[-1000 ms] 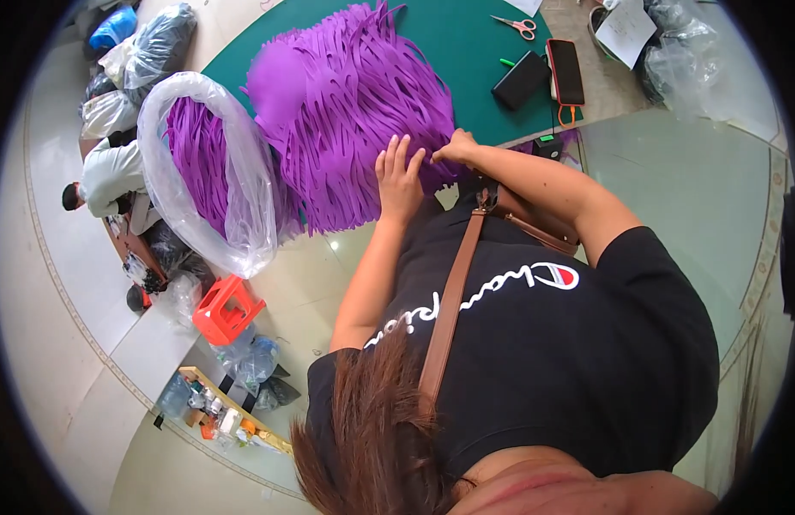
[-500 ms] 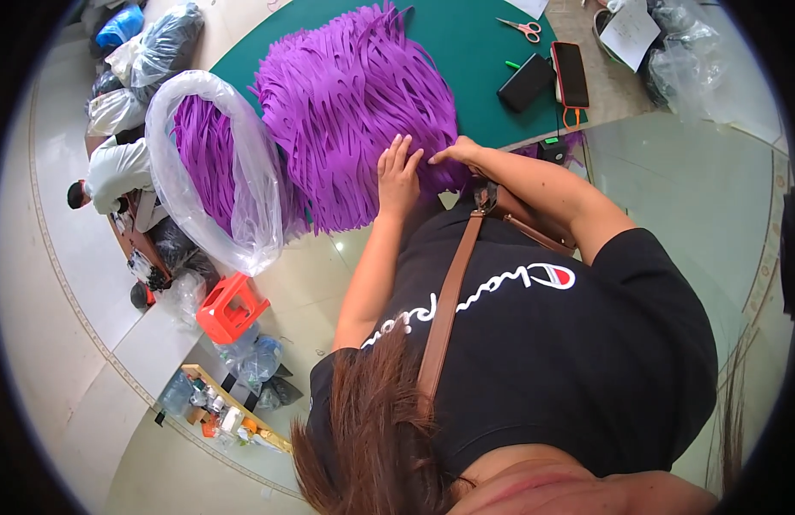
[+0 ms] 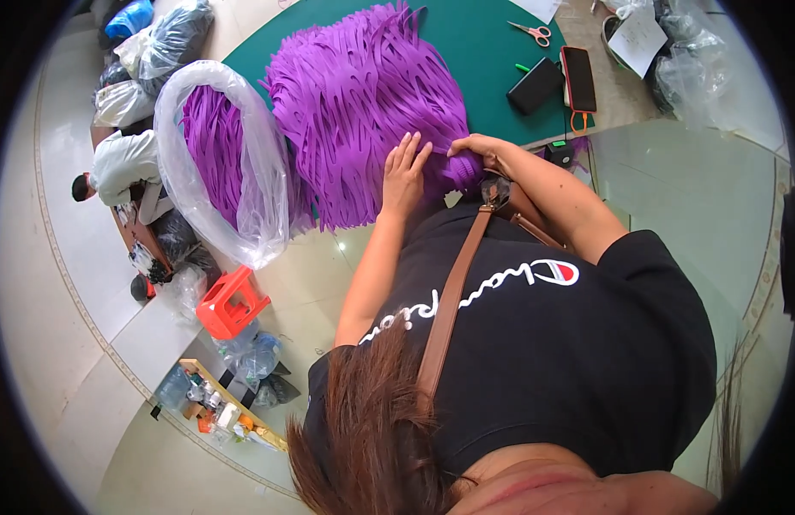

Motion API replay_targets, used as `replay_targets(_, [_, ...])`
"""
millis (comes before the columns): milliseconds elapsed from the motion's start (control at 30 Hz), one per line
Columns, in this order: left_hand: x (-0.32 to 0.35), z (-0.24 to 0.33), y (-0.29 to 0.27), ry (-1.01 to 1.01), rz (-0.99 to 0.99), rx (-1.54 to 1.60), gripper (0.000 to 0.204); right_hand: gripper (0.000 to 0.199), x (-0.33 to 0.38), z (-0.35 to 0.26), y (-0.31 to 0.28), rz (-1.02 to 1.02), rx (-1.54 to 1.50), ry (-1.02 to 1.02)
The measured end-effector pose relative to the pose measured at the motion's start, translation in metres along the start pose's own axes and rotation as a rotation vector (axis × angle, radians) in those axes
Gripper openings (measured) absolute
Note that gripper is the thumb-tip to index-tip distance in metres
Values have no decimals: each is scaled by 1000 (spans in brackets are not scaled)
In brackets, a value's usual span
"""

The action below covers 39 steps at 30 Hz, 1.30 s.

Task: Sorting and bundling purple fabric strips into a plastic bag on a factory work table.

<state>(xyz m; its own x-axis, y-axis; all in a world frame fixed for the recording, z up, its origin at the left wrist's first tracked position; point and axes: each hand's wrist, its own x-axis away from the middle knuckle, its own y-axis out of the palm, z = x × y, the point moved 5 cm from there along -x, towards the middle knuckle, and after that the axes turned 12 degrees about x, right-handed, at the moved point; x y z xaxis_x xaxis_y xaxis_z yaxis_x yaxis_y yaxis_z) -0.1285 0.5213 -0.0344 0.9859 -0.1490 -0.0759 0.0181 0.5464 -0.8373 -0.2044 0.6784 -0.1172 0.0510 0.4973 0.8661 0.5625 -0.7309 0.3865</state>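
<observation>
Left hand [image 3: 404,176] flat, right hand [image 3: 476,151] pinching purple strips [image 3: 363,94].

Over the past second, the left hand [image 3: 403,176] is sliding slightly up the near edge of the heap of purple strips [image 3: 367,103], its fingers flattening and spreading over the pile instead of resting at its rim. The right hand [image 3: 476,152] is closing tighter on a pinch of strips at the heap's near right edge, where before it lay looser. The heap itself is bulging a little fuller toward the clear plastic bag [image 3: 213,163] on its left side. The whole scene is drifting lower in the head view as the wearer's head is tipping.
</observation>
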Motion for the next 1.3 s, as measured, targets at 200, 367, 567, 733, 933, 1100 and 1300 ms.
replay_targets(200, [-2, -1, -6, -5, -41, 114, 47, 23, -28, 13, -17, 45, 194, 102])
replay_targets(367, [-5, 2, -11, -5, -43, 140, 49, 20, -25, 11, -16, -31, 169, 48])
replay_targets(567, [-6, 1, -6, 23, -55, 87, 57, 31, -17, 7, -2, -170, -22, 48])
replay_targets(733, [-6, -1, -1, -5, -31, 85, 54, 42, -5, 0, 11, -204, -37, 39])
replay_targets(933, [-1, -1, 4, 5, -95, -82, 54, 35, -1, -5, 18, -112, 249, 143])
replay_targets(1100, [-11, 8, 2, 36, -104, -111, 53, 26, -59, 27, -14, -111, 185, 105])
replay_targets(1300, [8, -8, -2, -12, -77, -87, 56, 13, 15, -23, 19, -74, 293, 55])
